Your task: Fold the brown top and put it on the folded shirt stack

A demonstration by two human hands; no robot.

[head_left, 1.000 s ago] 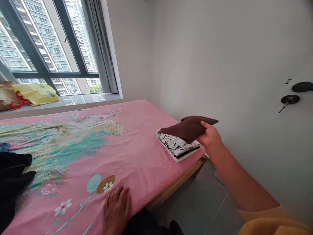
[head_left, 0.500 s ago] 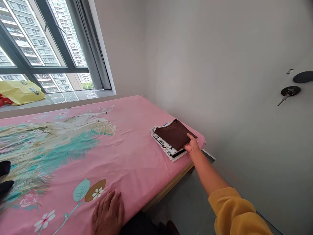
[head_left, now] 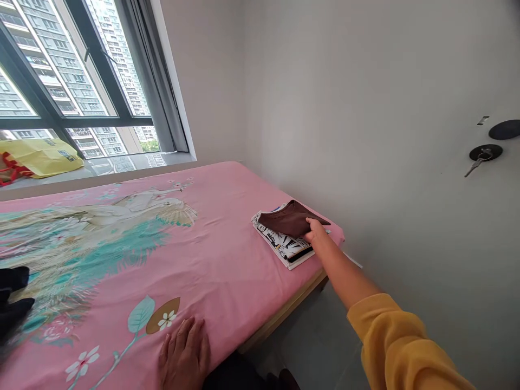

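My right hand (head_left: 316,232) reaches out in a yellow sleeve and holds the near edge of a folded brown garment (head_left: 290,219). The brown piece lies on top of a folded black-and-white printed garment (head_left: 280,243) near the bed's far right corner. My left hand (head_left: 184,357) rests flat, fingers stretched, on the pink floral bedsheet (head_left: 219,254) at the near edge. It holds nothing.
Dark clothes (head_left: 12,303) lie at the left of the bed. A yellow bag (head_left: 38,155) sits on the window sill. The grey wall runs close along the bed's right end, and a door lock with keys (head_left: 481,154) is at the far right.
My right hand lowered the brown garment from the air onto the printed stack and still holds its edge. The left hand stayed flat on the sheet.
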